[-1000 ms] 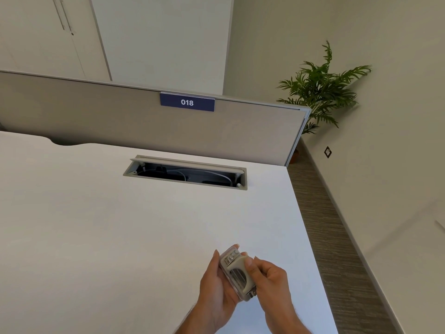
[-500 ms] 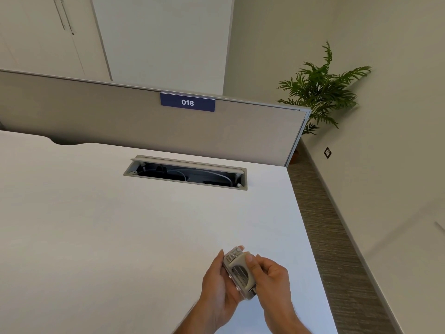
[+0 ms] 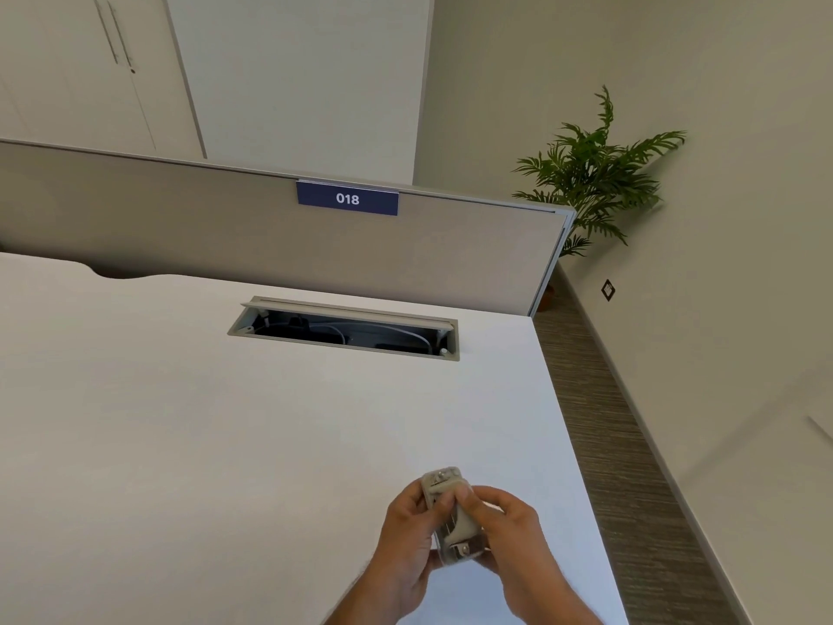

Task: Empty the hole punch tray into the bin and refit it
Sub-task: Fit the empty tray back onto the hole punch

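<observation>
Head view, and it's the only one, so here goes. Both hands are down at the bottom of the frame, held over the near right part of the white table point(image 3: 180, 421). The hole punch point(image 3: 453, 516) sits between them, a small grey thing tipped up on end with its underside turned toward the camera, so you can see some metal bits and a pale plastic base on it. Can't really tell whether that base is the tray or whether it's fully seated, it's too small and partly covered by fingers.

The left hand point(image 3: 405, 534) has its grip clenched around the left side of the punch, thumb across the upper part. The right hand point(image 3: 505, 530) is also grasping the punch, fingers curled over the right edge and a fingertip pressing on the base. The punch is up off the table, carried entirely by the two hands.

Further back, there's an open cable slot point(image 3: 345, 329) cut into the table with some wires lying in it. Behind that is a grey divider panel point(image 3: 180, 232) with a blue label point(image 3: 347, 198) reading 018. A potted plant point(image 3: 595, 173) stands in the corner on the right, past the end of the divider, and white cabinet doors point(image 3: 90, 69) are top left.
</observation>
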